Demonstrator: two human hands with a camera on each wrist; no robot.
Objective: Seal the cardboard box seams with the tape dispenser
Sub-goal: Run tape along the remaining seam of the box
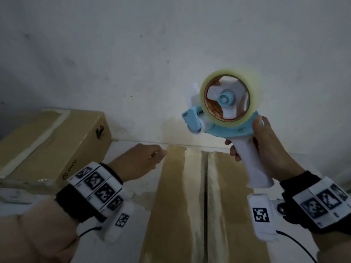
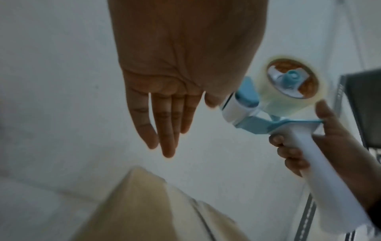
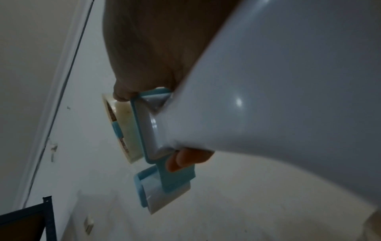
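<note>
A cardboard box (image 1: 176,205) lies in front of me with its flaps meeting at a dark centre seam (image 1: 205,196); pale tape strips run along its top. My right hand (image 1: 266,147) grips the white handle of a blue-and-white tape dispenser (image 1: 224,111) carrying a clear tape roll, held in the air above the box's far end. The dispenser (image 2: 288,104) shows in the left wrist view too, and its handle (image 3: 268,97) fills the right wrist view. My left hand (image 1: 144,160) hovers near the box's far left corner, fingers (image 2: 164,130) straight and holding nothing.
A second, taped cardboard box (image 1: 53,141) stands at the left against the white wall (image 1: 133,54). Both boxes sit on a white surface (image 1: 129,186). A dark metal shelf frame (image 3: 31,216) stands off to the right side.
</note>
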